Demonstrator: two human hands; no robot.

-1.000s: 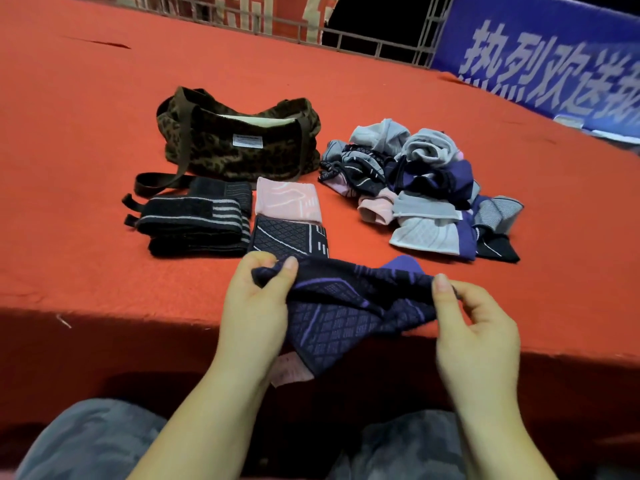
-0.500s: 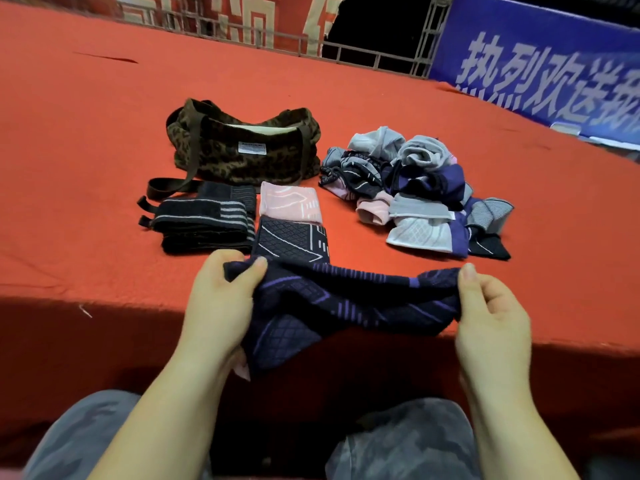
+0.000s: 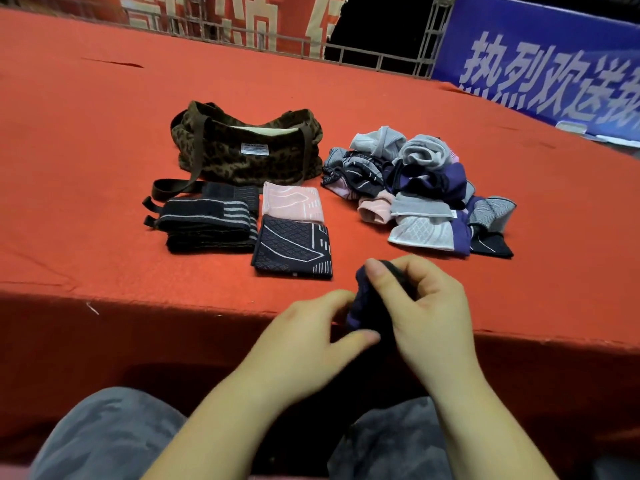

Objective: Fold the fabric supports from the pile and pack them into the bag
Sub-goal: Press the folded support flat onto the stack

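Observation:
My right hand (image 3: pixel 420 306) grips a dark navy and purple fabric support (image 3: pixel 363 306), bunched up at the red table's front edge (image 3: pixel 173 306). My left hand (image 3: pixel 311 337) sits just left of it, fingers extended and touching the lower part of the cloth. A leopard-print bag (image 3: pixel 249 150) lies open-topped at the back. In front of it lie folded supports: a black striped one (image 3: pixel 207 220), a pink one (image 3: pixel 292 202) and a dark patterned one (image 3: pixel 294 249). The unfolded pile (image 3: pixel 415 188) of grey, purple, pink and black supports is to the right.
The red cloth drops off at the front edge above my grey-trousered knees (image 3: pixel 104 434). A metal railing (image 3: pixel 381 60) and a blue banner (image 3: pixel 554 74) bound the far side. The bag's brown strap (image 3: pixel 173 185) trails forward on the left.
The support was stretched wide between both hands; now my hands have come together and the cloth is bunched in my right hand, with my left hand no longer pinching its end.

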